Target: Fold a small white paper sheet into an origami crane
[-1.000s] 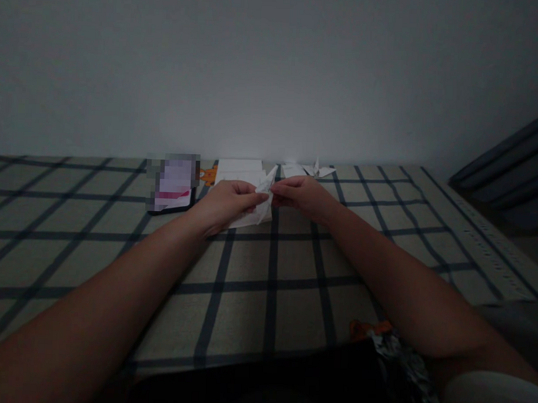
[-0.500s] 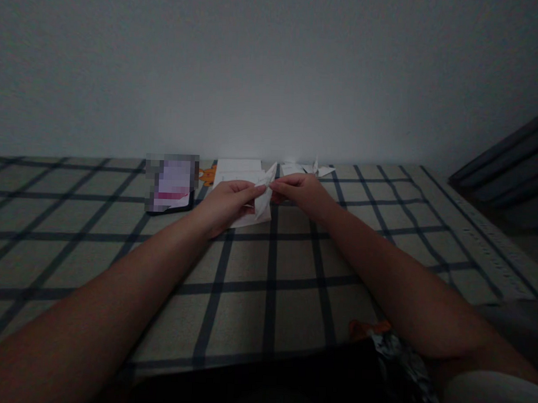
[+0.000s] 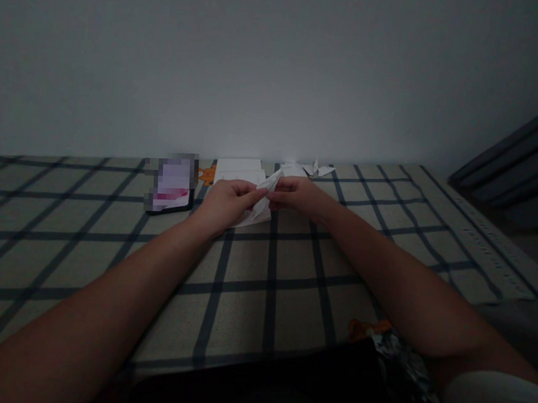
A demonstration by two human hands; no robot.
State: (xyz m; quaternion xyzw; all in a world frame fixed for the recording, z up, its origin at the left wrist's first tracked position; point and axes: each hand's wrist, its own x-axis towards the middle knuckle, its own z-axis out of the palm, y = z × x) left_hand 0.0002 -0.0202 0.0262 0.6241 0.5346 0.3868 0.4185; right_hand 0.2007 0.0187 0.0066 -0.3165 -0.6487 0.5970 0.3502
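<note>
Between my two hands is a piece of folded white paper (image 3: 263, 207), thin and pointed at its upper end. My left hand (image 3: 229, 203) pinches its left side between thumb and fingers. From the right, my right hand (image 3: 298, 195) has its fingertips closed on the other side of the paper, with some fingers hidden behind it. Under and behind my left hand lie white paper sheets (image 3: 239, 168), partly covered by the hand. Just beyond my right hand rests a folded white paper crane (image 3: 316, 168), beside more white paper (image 3: 292, 167).
A phone (image 3: 172, 183) with a blurred screen lies on the left. The checked cloth (image 3: 247, 312) covers the surface up to a plain wall (image 3: 273, 72). An orange bear figure (image 3: 207, 175) shows by the sheets. Crinkled silvery material (image 3: 404, 365) is at the lower right.
The folded paper has tilted, its pointed tip now leaning to the right. My right hand's fingers have shifted slightly lower around it, while my left hand stays nearly in place.
</note>
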